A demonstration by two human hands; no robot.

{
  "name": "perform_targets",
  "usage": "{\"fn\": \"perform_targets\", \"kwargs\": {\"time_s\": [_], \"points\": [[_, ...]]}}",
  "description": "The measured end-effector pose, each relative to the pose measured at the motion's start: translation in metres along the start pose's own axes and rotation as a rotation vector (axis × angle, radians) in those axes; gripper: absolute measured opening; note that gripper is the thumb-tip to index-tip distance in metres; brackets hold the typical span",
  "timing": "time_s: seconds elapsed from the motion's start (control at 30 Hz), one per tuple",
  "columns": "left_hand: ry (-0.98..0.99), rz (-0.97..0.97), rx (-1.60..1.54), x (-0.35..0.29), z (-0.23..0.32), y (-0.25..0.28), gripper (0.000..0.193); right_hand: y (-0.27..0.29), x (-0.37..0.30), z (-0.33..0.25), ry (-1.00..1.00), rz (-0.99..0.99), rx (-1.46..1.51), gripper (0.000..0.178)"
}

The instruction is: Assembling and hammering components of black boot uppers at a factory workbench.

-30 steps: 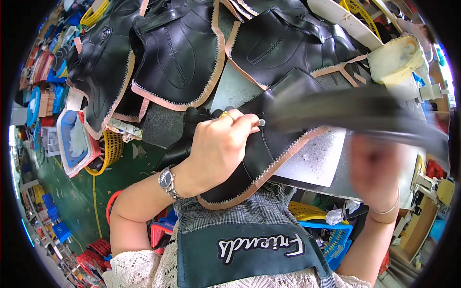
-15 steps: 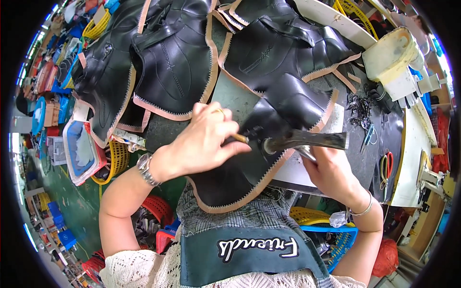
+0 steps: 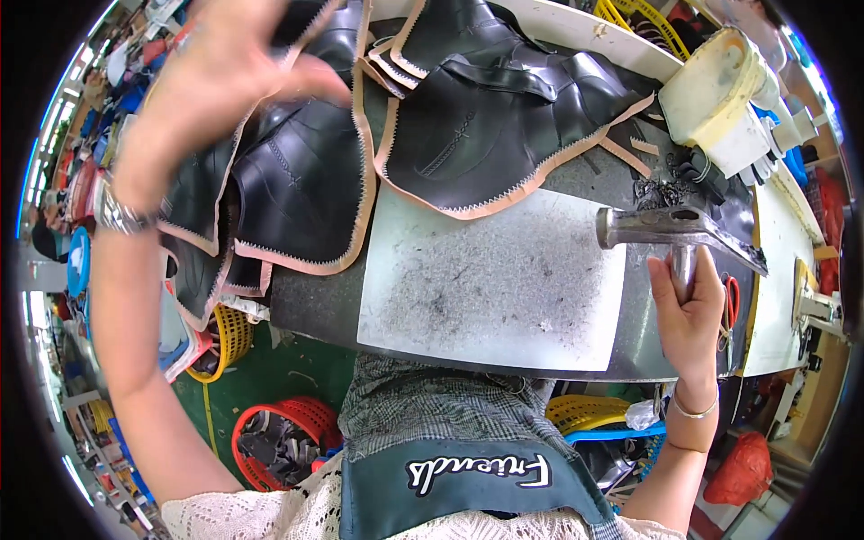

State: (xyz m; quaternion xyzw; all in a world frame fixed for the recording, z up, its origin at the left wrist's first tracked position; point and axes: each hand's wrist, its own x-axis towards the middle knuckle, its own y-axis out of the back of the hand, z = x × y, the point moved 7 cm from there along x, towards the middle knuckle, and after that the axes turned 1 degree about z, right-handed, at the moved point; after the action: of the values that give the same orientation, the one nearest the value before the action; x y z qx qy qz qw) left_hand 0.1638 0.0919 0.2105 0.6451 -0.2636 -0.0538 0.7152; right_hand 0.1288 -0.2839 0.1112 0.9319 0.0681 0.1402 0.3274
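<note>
My right hand (image 3: 691, 310) is closed around the handle of a metal hammer (image 3: 643, 227). The hammer's head lies sideways above the right edge of a pale, scuffed board (image 3: 486, 288). Raised at the upper left, my left hand (image 3: 211, 76) is smeared by motion. Its thumb sticks out to the right, while its fingertips are blurred and partly cut off at the top. Below it lie black leather-like pieces (image 3: 301, 180) with beige zigzag edging. Another such edged piece (image 3: 477, 135), with a strap across it, lies behind the board.
A white tub (image 3: 711, 90) stands at the back right, with black scraps (image 3: 661, 193) near it. Red-handled scissors (image 3: 731, 306) lie right of my right hand. Below the table's front edge are a red basket (image 3: 279, 432) of dark scraps and a yellow basket (image 3: 585, 411).
The black piece that lay on the board is gone from it, baring its scuffed surface. My left hand has swung up and left. My right hand has moved right with the hammer.
</note>
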Motion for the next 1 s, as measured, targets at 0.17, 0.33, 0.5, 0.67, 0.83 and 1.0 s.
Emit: {"fn": "perform_targets", "kwargs": {"time_s": [0.17, 0.33, 0.5, 0.67, 0.83, 1.0], "points": [[-0.210, -0.224, -0.110, -0.030, 0.088, -0.144, 0.067, -0.007, 0.005, 0.001, -0.013, -0.049, 0.044, 0.023], [-0.305, -0.124, -0.279, -0.038, 0.124, -0.056, 0.043, 0.012, -0.006, 0.022, -0.097, 0.011, 0.045, 0.023], [-0.184, -0.670, -0.478, -0.128, 0.164, -0.041, 0.072, 0.009, -0.009, 0.017, -0.091, 0.003, 0.061, 0.025], [-0.021, -0.258, -0.268, -0.101, 0.158, -0.044, 0.073, -0.029, -0.008, -0.013, 0.108, -0.192, -0.091, 0.018], [-0.064, -0.090, 0.019, -0.098, 0.160, -0.109, 0.045, -0.078, -0.017, -0.033, 0.472, -0.391, -0.381, 0.018], [0.046, -0.324, -0.067, -0.110, 0.185, -0.128, 0.050, -0.096, -0.023, -0.022, 0.477, -0.557, -0.458, 0.026]]}}
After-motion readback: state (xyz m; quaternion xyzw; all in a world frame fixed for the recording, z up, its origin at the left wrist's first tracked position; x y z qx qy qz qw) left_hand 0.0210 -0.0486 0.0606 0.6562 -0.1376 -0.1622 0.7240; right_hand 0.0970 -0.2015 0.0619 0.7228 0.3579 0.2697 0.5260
